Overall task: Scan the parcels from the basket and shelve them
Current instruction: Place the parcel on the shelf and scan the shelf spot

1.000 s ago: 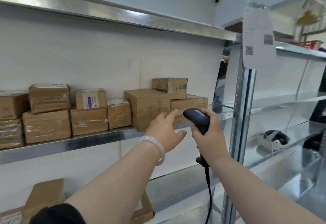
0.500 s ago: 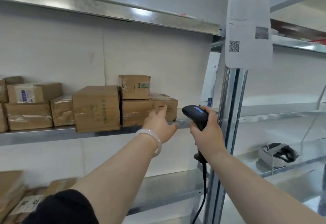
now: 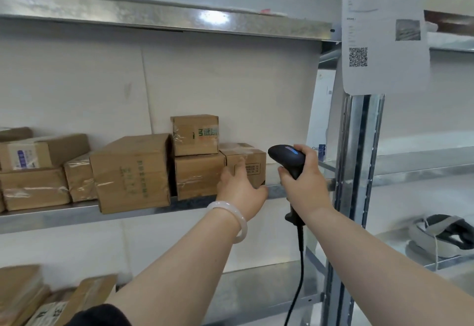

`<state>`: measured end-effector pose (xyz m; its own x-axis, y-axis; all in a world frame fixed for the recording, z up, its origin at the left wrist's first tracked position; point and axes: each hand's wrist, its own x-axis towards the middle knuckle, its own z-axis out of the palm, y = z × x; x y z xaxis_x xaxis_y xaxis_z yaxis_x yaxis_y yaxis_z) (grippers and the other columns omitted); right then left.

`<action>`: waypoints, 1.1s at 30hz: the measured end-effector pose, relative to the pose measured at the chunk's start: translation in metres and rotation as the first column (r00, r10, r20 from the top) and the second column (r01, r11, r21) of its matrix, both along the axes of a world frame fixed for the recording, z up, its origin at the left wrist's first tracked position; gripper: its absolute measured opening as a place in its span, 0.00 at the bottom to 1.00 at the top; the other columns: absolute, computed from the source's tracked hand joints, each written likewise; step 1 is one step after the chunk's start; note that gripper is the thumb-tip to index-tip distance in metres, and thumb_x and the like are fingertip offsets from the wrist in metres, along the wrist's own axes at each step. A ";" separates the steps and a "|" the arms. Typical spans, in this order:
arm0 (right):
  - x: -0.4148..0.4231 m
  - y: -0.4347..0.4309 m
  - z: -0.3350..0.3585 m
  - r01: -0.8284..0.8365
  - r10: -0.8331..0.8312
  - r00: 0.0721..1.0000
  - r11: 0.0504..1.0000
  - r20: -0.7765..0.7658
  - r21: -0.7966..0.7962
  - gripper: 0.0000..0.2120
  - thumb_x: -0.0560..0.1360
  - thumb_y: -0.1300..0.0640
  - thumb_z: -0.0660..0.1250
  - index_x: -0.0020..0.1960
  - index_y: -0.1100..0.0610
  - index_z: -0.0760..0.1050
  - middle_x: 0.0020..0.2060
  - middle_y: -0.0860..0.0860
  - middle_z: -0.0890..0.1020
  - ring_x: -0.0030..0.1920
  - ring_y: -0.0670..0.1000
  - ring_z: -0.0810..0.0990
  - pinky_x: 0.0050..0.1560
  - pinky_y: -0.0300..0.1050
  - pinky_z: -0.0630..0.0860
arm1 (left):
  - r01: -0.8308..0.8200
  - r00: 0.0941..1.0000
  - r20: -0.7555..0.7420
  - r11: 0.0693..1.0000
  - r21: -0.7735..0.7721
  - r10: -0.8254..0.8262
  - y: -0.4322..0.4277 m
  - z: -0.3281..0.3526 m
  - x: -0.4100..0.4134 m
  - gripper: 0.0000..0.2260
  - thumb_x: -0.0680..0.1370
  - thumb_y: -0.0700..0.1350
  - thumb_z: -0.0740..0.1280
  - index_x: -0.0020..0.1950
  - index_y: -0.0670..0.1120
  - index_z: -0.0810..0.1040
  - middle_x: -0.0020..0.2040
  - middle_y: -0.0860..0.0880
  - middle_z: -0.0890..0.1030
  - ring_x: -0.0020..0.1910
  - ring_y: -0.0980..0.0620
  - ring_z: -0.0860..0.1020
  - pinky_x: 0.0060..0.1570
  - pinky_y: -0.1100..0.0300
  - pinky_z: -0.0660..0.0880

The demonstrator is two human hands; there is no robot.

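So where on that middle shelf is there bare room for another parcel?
Bare shelf runs from the end box, which the left hand touches, to the upright post; the scanner in the right hand hovers before it. Leftward, parcels crowd it.

Both arms stretched forward. The left hand (image 3: 241, 189) was spread, fingers straight, a pale bangle (image 3: 239, 220) on its wrist. The right hand (image 3: 306, 184) gripped the handle of a scanner (image 3: 287, 157).

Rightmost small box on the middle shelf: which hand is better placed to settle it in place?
Left, probably: the left hand lies open against the small box, while the right hand grips the barcode scanner.
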<state>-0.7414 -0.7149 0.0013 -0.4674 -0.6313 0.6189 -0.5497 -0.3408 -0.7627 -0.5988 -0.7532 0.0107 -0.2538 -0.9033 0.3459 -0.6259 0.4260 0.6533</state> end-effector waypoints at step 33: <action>-0.065 -0.087 0.014 -0.219 0.222 0.957 0.975 0.188 -0.036 0.25 0.79 0.55 0.67 0.72 0.46 0.61 0.49 0.39 0.75 0.53 0.58 0.81 0.54 0.60 0.81 | -0.222 0.933 -0.260 0.966 0.133 0.250 -0.034 0.009 -0.059 0.38 0.80 0.49 0.67 0.82 0.56 0.45 0.78 0.47 0.58 0.72 0.42 0.67 0.69 0.49 0.69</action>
